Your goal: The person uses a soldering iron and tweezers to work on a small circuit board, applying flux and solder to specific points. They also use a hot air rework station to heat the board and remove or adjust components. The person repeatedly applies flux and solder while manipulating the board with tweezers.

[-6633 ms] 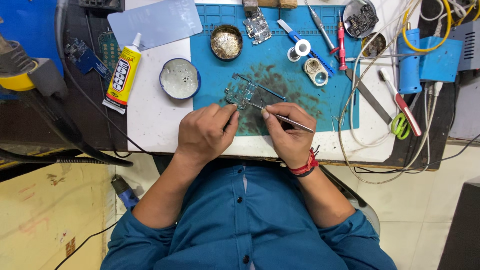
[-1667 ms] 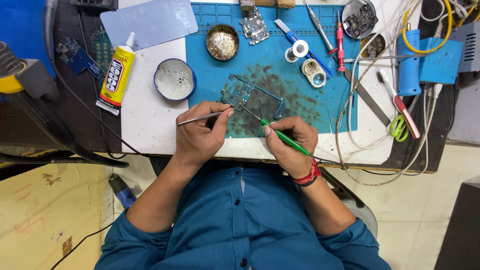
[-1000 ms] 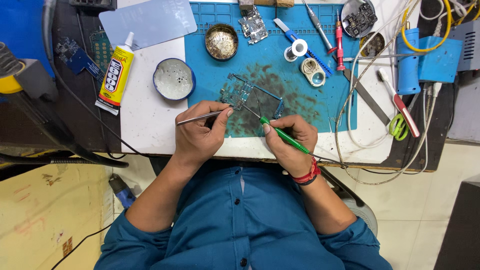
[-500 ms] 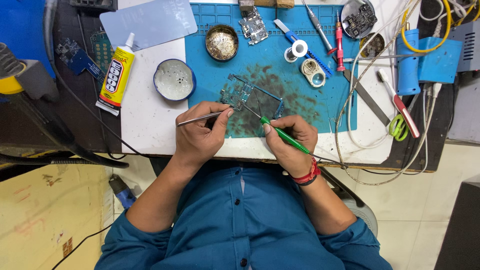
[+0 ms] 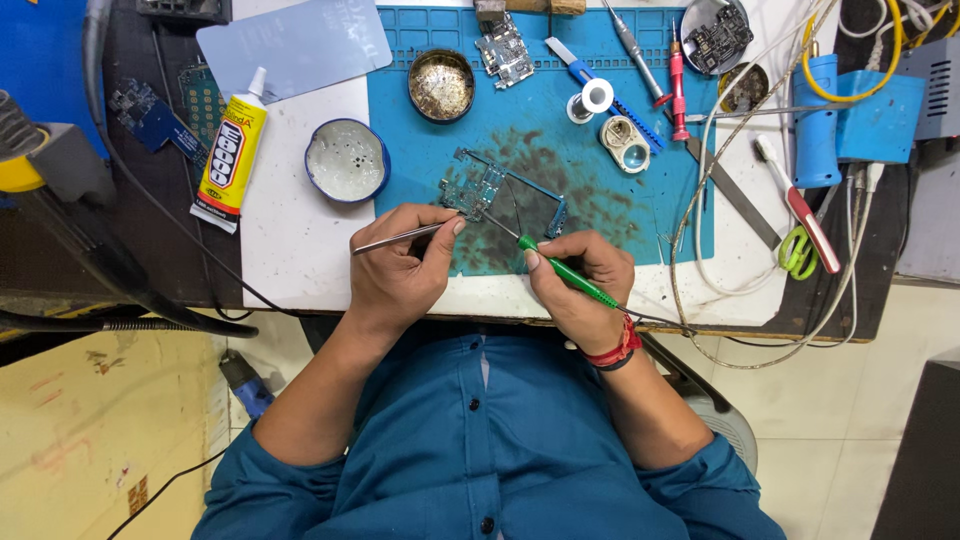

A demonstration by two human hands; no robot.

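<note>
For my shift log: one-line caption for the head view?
Left hand holds tweezers, right hand a green-handled iron, at a circuit board on the blue mat.

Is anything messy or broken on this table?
Yes: the blue mat has dark smudgy stains in the middle, right under the small circuit board near the left hand. Tangled cables sprawl over its right edge.

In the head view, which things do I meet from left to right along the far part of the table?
Yellow glue tube → round white dish → brass wool pot → solder spool → red screwdriver → green-handled scissors.
</note>
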